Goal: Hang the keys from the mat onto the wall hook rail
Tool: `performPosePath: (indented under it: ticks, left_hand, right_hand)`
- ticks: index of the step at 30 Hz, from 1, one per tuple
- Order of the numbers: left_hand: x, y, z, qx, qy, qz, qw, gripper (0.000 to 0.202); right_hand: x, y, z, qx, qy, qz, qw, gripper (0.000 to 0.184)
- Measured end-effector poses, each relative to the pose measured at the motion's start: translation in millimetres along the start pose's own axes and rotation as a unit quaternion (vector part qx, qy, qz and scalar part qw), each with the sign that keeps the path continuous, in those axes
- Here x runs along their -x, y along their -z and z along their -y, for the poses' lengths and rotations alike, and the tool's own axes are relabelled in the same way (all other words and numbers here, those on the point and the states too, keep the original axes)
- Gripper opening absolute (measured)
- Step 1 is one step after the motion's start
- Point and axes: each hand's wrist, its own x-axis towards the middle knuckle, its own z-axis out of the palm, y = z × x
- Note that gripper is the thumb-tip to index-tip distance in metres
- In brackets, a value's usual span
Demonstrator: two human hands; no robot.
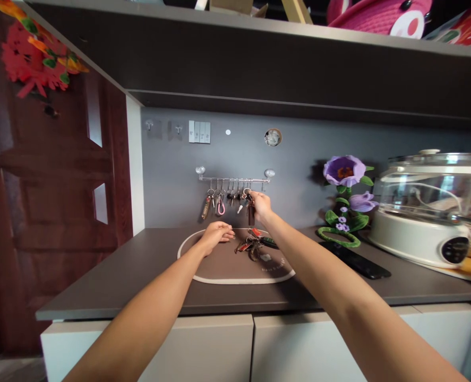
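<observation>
My right hand (260, 205) is raised to the metal hook rail (233, 180) on the grey wall, its fingers pinched on a key ring with a dark fob (250, 211) at a hook near the rail's right end. Several other key sets (219, 204) hang from the hooks to the left. My left hand (216, 235) rests low over the brown oval mat (219, 268) on the counter, fingers stretched out and together, holding nothing I can see. A bunch of keys with red tags (253, 245) lies on the mat just right of that hand.
A dark phone (357, 260) lies on the counter right of the mat. Behind it stands a purple knitted flower (344, 201), then a white appliance with a clear lid (426, 212). A dark wooden door (52, 212) is at left, a shelf (259, 32) overhead.
</observation>
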Motion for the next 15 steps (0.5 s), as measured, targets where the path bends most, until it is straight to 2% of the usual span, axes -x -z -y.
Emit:
performPosePath:
  ticks: [6, 15]
  left_hand:
    - [-0.9, 0.6, 0.8, 0.005, 0.002, -0.007, 1.000, 0.017]
    - [-0.2, -0.5, -0.6, 0.006, 0.008, -0.001, 1.000, 0.014]
  right_hand:
    - [-23.9, -8.1, 1.2, 0.021, 0.004, -0.035, 0.999, 0.016]
    - [-48.3, -8.5, -9.4, 0.091, 0.004, -0.096, 0.991, 0.012]
